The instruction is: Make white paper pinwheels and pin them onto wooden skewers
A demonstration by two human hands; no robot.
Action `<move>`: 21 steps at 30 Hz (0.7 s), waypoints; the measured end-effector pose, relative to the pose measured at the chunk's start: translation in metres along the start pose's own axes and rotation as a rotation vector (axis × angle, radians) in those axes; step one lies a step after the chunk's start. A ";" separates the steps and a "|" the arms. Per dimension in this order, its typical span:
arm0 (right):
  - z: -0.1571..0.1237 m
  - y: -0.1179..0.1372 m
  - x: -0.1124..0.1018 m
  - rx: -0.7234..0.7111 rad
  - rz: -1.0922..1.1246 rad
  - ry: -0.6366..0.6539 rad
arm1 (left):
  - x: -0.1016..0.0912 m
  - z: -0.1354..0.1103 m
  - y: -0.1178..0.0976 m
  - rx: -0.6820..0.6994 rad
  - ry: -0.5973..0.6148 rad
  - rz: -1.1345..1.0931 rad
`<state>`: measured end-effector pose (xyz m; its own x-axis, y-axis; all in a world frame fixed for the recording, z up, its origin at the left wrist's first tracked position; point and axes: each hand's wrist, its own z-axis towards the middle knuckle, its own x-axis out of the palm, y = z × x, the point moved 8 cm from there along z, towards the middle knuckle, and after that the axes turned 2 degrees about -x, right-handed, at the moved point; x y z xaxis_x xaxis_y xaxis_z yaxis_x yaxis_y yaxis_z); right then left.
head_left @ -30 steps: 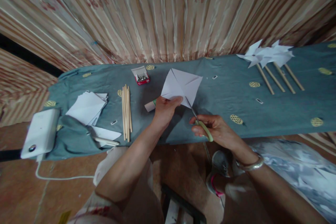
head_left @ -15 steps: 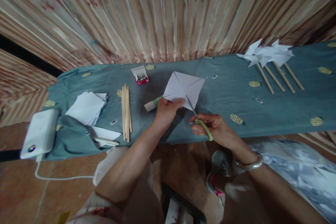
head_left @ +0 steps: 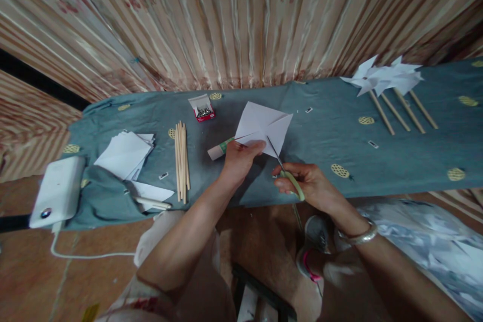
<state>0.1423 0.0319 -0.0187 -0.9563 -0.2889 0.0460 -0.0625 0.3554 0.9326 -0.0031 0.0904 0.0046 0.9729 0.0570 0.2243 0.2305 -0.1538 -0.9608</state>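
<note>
My left hand [head_left: 238, 159] pinches the near corner of a creased white paper square [head_left: 264, 126], holding it tilted just above the blue-grey cloth of the table [head_left: 339, 141]. My right hand [head_left: 307, 183] is closed round the green handles of a pair of scissors [head_left: 285, 168]. The blades point up and left, with their tips at the paper's lower edge near its middle crease. A glue stick [head_left: 219, 149] lies on the cloth just left of my left hand.
Several wooden sticks [head_left: 181, 159] lie beside a stack of white paper squares [head_left: 125, 154]. A small red box of pins [head_left: 203, 109] sits behind. Finished paper pinwheels [head_left: 385, 80] rest at the far right. A white power bank [head_left: 58, 190] sits at the left end.
The paper has turned slightly in my left hand and its top corner has shifted a little. The scissor blades stay at the lower edge; both hands have hardly moved.
</note>
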 end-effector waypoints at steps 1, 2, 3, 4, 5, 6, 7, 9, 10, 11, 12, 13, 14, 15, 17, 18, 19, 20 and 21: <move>0.000 0.000 0.000 -0.004 -0.008 -0.002 | 0.000 0.000 0.001 -0.008 -0.002 0.015; 0.000 0.000 -0.001 -0.008 -0.015 -0.003 | 0.001 -0.001 0.001 -0.017 -0.004 0.029; 0.000 0.001 -0.001 -0.013 -0.023 -0.005 | 0.001 -0.001 0.002 -0.024 -0.004 0.042; 0.000 0.001 -0.001 -0.017 -0.032 -0.005 | 0.001 -0.002 0.003 -0.029 -0.005 0.052; 0.000 0.001 -0.002 -0.022 -0.039 -0.003 | 0.002 -0.002 0.004 -0.033 -0.003 0.060; 0.000 0.001 -0.002 -0.027 -0.045 -0.001 | 0.002 -0.002 0.004 -0.034 -0.002 0.063; 0.000 0.002 -0.002 -0.034 -0.051 0.002 | 0.002 -0.002 0.005 -0.035 -0.001 0.068; 0.000 0.003 -0.001 -0.044 -0.059 0.007 | 0.002 -0.002 0.005 -0.035 -0.002 0.071; 0.000 0.003 -0.001 -0.045 -0.057 0.008 | 0.002 -0.002 0.005 -0.035 -0.002 0.069; 0.001 0.003 -0.001 -0.045 -0.051 0.006 | 0.002 -0.002 0.005 -0.034 -0.001 0.067; 0.001 0.002 -0.001 -0.042 -0.044 0.003 | 0.003 -0.002 0.004 -0.032 0.001 0.064; 0.001 0.002 -0.001 -0.038 -0.035 -0.002 | 0.003 -0.002 0.004 -0.029 0.004 0.059; 0.001 0.001 -0.001 -0.033 -0.027 -0.008 | 0.003 -0.002 0.003 -0.026 0.007 0.055; 0.001 0.001 -0.001 -0.030 -0.022 -0.015 | 0.003 -0.002 0.003 -0.022 0.010 0.052; 0.001 0.001 -0.001 -0.029 -0.020 -0.027 | 0.004 -0.003 0.002 -0.017 0.013 0.049; 0.001 0.001 -0.001 -0.029 -0.020 -0.031 | 0.004 -0.003 0.002 -0.016 0.015 0.051; 0.001 0.001 -0.002 -0.029 -0.020 -0.036 | 0.005 -0.003 0.003 -0.016 0.021 0.053; 0.001 0.002 -0.002 -0.028 -0.017 -0.038 | 0.005 -0.003 0.003 -0.014 0.026 0.052; 0.001 0.002 -0.002 -0.025 -0.012 -0.040 | 0.005 -0.003 0.003 -0.013 0.030 0.050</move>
<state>0.1435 0.0340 -0.0174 -0.9663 -0.2566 0.0208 -0.0672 0.3295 0.9418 0.0029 0.0869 0.0031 0.9833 0.0192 0.1812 0.1818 -0.1688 -0.9687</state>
